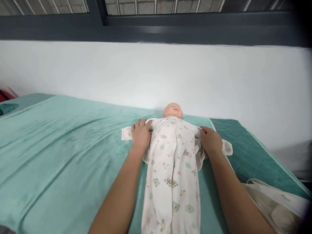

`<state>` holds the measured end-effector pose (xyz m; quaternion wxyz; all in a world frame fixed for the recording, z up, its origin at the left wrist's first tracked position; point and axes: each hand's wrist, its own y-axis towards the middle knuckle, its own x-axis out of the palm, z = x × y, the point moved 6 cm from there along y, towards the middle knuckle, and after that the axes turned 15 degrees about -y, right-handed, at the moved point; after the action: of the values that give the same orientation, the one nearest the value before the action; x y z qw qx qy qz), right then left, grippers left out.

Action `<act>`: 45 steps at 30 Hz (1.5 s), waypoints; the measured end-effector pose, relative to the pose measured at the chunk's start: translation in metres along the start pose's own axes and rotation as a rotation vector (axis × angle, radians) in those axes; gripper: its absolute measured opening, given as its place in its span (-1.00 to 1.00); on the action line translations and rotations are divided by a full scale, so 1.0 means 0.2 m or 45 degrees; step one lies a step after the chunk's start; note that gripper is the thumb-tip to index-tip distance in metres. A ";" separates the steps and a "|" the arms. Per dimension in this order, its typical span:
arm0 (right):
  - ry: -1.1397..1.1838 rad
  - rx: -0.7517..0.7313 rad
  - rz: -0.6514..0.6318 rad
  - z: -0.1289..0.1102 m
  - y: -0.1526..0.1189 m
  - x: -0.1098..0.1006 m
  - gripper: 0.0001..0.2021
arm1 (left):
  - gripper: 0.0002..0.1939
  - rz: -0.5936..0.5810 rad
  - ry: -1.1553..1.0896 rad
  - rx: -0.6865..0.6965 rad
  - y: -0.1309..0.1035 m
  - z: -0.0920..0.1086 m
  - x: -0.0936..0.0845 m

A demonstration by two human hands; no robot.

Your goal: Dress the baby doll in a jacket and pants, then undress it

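Observation:
A baby doll [173, 110] lies on its back with its head toward the wall. A long white baby garment [170, 156] printed with small green and pink animals covers its body, both sleeves spread sideways. My left hand [141, 135] rests on the left-side sleeve [126, 133], fingers stretched and apart, thumb near the shoulder. My right hand [211, 141] has its fingers closed on the upper edge of the right-side sleeve [195, 129]; the cuff [227, 148] sticks out beyond it. Loose cloth shows at the garment's sides, and its lower end runs out of view.
A light green velvety cover [73, 156] spreads under the doll, over a darker green quilted mattress [234, 136]. At the lower right sits a clear bag with white edging [275, 201], contents unclear. A white wall [122, 71] and a dark window frame [182, 31] rise behind.

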<state>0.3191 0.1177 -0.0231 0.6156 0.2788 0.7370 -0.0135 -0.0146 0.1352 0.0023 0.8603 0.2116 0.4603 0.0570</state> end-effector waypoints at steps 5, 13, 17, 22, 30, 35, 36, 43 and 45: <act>0.059 -0.412 0.423 -0.16 -0.09 -0.11 -0.56 | -0.47 0.073 0.186 -0.175 -0.01 -0.02 -0.02; -0.036 -0.620 -0.005 -0.24 -0.13 -0.03 -0.44 | -0.51 0.092 0.236 -0.304 0.00 -0.05 -0.02; -0.199 -0.508 -0.165 -0.18 -0.10 -0.01 -0.44 | -0.49 0.037 0.221 -0.307 0.00 -0.06 0.00; -0.282 -0.501 -0.214 -0.17 -0.10 -0.01 -0.44 | -0.44 0.001 0.223 -0.305 0.00 -0.06 0.01; -0.264 -0.510 -0.188 -0.19 -0.15 0.00 -0.34 | -0.39 -0.021 0.187 -0.305 0.00 -0.07 0.01; -0.076 -0.609 -0.002 -0.31 -0.23 -0.21 -0.34 | -0.40 -0.014 0.155 -0.310 0.00 -0.07 0.01; -0.004 -0.626 0.040 -0.36 -0.24 -0.27 -0.35 | -0.40 -0.006 0.148 -0.307 0.00 -0.07 0.01; -0.138 -1.111 -0.170 -1.02 -0.27 -0.36 -0.59 | -0.43 0.015 0.125 -0.304 -0.01 -0.08 0.00; -0.423 -1.182 -0.343 -1.19 -0.27 -0.26 -0.67 | -0.43 0.013 0.111 -0.299 -0.01 -0.08 -0.01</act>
<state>0.0867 0.1377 0.0653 0.7762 -0.1275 0.5869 0.1918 -0.0281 0.1383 -0.0047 0.8580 0.1089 0.4864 0.1240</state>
